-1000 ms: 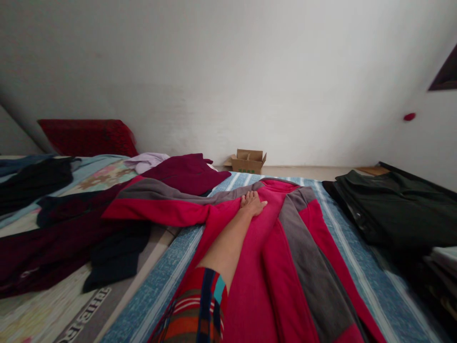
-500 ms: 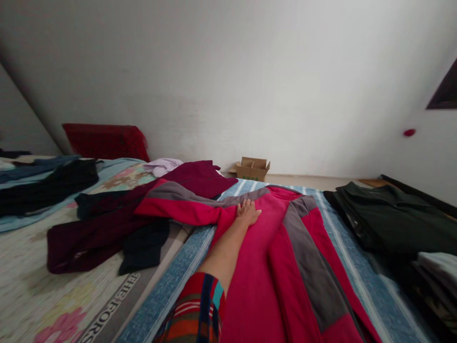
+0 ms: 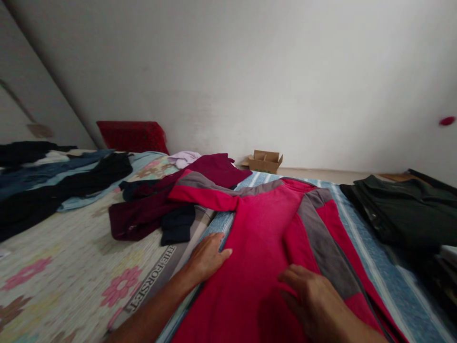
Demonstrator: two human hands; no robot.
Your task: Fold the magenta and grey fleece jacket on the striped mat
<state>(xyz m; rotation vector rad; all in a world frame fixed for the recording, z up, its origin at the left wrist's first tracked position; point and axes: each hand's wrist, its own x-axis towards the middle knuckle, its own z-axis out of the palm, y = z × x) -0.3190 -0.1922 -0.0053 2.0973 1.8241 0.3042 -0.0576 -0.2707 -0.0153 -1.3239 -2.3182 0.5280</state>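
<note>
A pink long-sleeved top [image 3: 257, 228] with grey shoulder and sleeve panels lies spread in front of me. Its left-side sleeve stretches out over dark clothes, while the other sleeve is folded down across the body. At the top's left edge is my left hand [image 3: 208, 257], fingers extended and thumb apart, with nothing held. My right hand [image 3: 314, 297], slightly blurred, is over the lower part near the folded sleeve, its fingers loosely stretched. Whether the right fingertips touch the fabric I cannot tell.
Maroon garments [image 3: 143, 216] and dark navy cloth [image 3: 178, 224] lie left. Jeans and black clothes [image 3: 71, 186] are farther left. A dark folded pile [image 3: 407, 209] sits right. A cardboard box [image 3: 266, 162] and a red case-like object [image 3: 132, 136] stand by the wall.
My left hand has drawn back from the top's shoulder area toward me, to its left edge. My right hand has come into view at lower right. The view has turned slightly left.
</note>
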